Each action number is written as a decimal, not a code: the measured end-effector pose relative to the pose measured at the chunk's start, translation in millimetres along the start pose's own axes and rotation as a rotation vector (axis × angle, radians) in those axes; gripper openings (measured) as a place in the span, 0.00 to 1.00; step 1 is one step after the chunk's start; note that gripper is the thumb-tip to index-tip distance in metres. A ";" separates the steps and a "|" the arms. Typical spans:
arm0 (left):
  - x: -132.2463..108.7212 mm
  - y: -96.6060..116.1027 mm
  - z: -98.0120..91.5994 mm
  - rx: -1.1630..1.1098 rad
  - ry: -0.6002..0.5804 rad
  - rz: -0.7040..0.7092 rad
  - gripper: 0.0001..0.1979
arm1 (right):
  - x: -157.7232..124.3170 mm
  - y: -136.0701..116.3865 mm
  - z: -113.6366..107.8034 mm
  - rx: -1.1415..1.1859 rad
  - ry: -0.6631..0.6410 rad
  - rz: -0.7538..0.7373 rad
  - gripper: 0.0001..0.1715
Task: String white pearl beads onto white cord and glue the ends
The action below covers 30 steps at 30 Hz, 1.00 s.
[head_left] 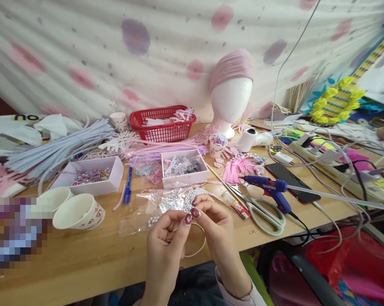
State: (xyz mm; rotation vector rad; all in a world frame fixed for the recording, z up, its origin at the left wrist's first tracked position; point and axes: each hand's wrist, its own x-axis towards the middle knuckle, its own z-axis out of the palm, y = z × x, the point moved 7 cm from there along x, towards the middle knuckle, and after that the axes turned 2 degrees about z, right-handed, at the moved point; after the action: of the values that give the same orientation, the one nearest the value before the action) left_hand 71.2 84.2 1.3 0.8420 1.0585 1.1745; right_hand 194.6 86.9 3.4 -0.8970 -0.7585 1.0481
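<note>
Pinching a thin hoop (205,240), left hand (169,234) and right hand (216,223) have it curving below.

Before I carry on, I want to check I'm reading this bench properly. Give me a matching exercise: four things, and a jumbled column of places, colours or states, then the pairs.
Things:
1. thin pale loop
2. basket
3. scissors
4. white foam head

Descriptions:
A. has pale green handles
B. topped with a pink wrap
C. shows between the left hand and the right hand
D. red

Pairs: 1-C, 2-D, 3-A, 4-B
</note>
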 end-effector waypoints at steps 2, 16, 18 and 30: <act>0.7 -1.9 2.3 -0.032 -0.006 -0.030 0.24 | 1.1 1.3 -1.0 0.019 0.002 -0.003 0.11; 8.4 -6.8 4.5 -0.012 0.026 -0.080 0.19 | 1.6 -8.4 -24.2 -0.031 0.064 -0.095 0.08; 8.6 -6.9 4.7 -0.046 0.036 -0.123 0.19 | 1.4 -9.3 -34.5 -0.070 0.127 -0.103 0.08; 6.0 -17.7 16.4 -0.100 -0.153 -0.249 0.21 | -2.1 -9.7 -22.1 -0.119 -0.095 -0.085 0.05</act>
State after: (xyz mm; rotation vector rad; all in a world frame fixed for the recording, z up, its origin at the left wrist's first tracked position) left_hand 92.5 86.6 -11.5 0.6890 0.9413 0.9298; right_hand 216.7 77.2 2.1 -0.9128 -0.9384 0.9840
